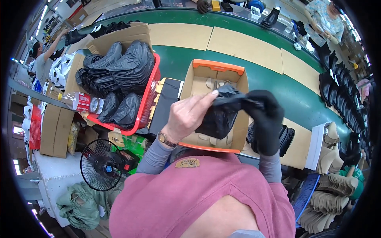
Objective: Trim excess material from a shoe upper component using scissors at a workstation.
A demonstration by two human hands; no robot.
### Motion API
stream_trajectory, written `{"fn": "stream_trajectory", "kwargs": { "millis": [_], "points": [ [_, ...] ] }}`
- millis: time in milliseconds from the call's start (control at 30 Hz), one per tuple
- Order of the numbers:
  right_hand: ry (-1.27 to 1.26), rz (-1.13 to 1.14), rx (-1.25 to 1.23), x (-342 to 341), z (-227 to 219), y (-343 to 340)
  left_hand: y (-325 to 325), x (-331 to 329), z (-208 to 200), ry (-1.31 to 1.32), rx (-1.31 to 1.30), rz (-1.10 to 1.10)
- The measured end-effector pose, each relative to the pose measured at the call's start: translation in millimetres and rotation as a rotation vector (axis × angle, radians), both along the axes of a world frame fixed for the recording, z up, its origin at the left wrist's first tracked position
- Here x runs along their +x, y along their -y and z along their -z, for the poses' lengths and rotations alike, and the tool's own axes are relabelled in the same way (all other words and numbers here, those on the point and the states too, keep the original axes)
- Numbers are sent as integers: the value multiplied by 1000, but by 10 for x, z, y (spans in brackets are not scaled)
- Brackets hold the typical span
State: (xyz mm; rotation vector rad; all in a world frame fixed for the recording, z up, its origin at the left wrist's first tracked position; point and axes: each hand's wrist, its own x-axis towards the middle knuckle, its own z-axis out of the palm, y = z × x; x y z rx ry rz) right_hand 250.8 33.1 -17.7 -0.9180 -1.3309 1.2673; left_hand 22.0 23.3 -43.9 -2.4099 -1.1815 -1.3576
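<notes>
A black plastic bag (216,123) hangs between my two hands above an open cardboard box with an orange rim (219,66). My bare left hand (188,116), with a watch at the wrist, pinches the bag's top edge. My right hand (265,121), in a black glove, is closed on the bag's other side; its fingers are partly lost against the black plastic. What the bag holds, if anything, cannot be seen. Several small beige pieces (208,83) lie in the box, at its far and near ends. Another black-wrapped bundle (286,141) lies right of the box, partly behind my right hand.
On the left, a red basket (149,101) holds a carton of black-wrapped bundles (131,65); a plastic bottle (81,102) lies against it. A fan (101,164) stands below. Cardboard sheets (246,45) line the green conveyor. Beige insole-like stacks (327,200) and black boots (345,95) stand right. Other people work nearby.
</notes>
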Motion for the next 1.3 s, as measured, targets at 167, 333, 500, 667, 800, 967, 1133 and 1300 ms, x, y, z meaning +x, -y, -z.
{"fn": "stream_trajectory", "kwargs": {
  "millis": [167,333,500,667,800,967,1133,1300],
  "points": [
    [173,190,252,266,91,-194,58,-112,42,84,-99,163],
    [313,377,358,314,145,-294,82,-190,36,-57,-187,-37],
    [912,-79,904,-268,-463,143,27,-80,48,26,-125,-81],
    [1114,-35,920,-210,-199,58,42,-112,-39,21,-150,-76],
    [987,74,529,-116,-126,63,72,-168,24,164,-117,-122],
    [56,3,-36,-260,0,98,170,-91,-24,159,-130,-44],
    [83,-75,-292,-186,79,-4,178,-139,-44,165,-103,202],
    [311,-59,278,-268,404,-52,211,-45,36,259,-123,337]
  ]
}}
